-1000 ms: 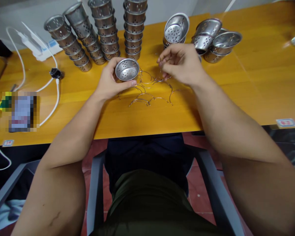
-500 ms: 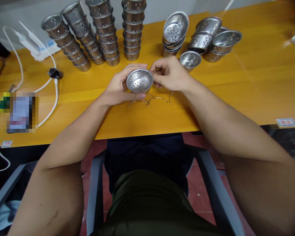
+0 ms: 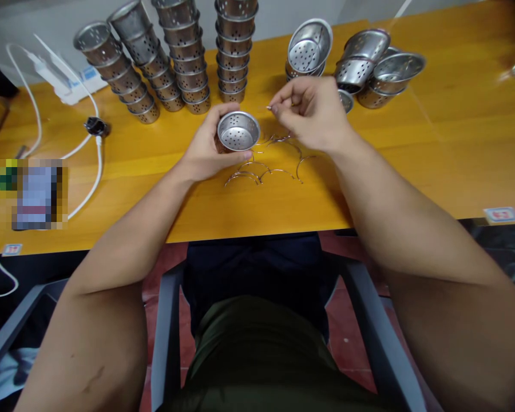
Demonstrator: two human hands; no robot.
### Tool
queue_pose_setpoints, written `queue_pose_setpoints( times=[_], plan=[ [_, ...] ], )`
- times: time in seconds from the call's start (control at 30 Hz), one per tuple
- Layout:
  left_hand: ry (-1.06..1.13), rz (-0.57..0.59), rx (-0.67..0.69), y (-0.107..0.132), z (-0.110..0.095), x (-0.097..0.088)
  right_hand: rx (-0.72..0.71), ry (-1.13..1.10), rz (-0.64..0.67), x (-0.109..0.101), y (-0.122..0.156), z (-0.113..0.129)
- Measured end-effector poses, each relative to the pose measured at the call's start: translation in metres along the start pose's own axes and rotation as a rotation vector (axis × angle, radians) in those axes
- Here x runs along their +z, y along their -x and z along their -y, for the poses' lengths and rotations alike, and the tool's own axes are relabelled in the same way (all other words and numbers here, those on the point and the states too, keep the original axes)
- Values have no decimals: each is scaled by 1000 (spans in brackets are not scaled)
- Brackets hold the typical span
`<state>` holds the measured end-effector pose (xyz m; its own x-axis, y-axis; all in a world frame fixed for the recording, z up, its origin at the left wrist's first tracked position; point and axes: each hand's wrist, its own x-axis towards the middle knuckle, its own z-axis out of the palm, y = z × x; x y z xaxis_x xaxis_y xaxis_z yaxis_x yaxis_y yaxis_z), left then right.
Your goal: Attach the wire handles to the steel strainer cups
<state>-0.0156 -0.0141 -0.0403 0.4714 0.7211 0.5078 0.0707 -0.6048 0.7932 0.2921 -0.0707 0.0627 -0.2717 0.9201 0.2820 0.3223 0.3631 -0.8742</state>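
My left hand (image 3: 206,143) is wrapped round the side of a perforated metal cup (image 3: 239,133), its thumb along the near side. The cup's wide mouth tilts toward me, showing the holes inside. To the right and apart from the cup, my right hand (image 3: 311,111) is closed in a pinch. A tiny pale tip pokes out at its fingertips; the rest of what it holds is hidden. Several thin curved wires (image 3: 278,170) lie on the table beneath and between both hands.
Tall leaning stacks of perforated cups (image 3: 189,68) stand at the back left. More cups (image 3: 309,48) are grouped at the back right, one partly behind my right hand. On the left are a power strip (image 3: 66,83), white cables and a phone (image 3: 36,197).
My right hand has moved off the cup's rim, to the right and away. My left hand and the cup have shifted slightly left, and more wires show on the table.
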Motion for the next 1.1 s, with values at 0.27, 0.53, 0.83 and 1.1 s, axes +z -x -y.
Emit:
queue_pose_setpoints(
  times=[0.27,0.53,0.83,1.1],
  plan=[
    [66,-2,14,1,12,10,104,290,54,21,10,19],
    [-51,-23,-76,1,1,14,92,452,86,26,8,15],
    [-214,-38,4,2,-31,26,126,452,49,44,12,23],
    [-109,-45,-30,2,-9,15,80,98,196,20,11,21]
  ],
)
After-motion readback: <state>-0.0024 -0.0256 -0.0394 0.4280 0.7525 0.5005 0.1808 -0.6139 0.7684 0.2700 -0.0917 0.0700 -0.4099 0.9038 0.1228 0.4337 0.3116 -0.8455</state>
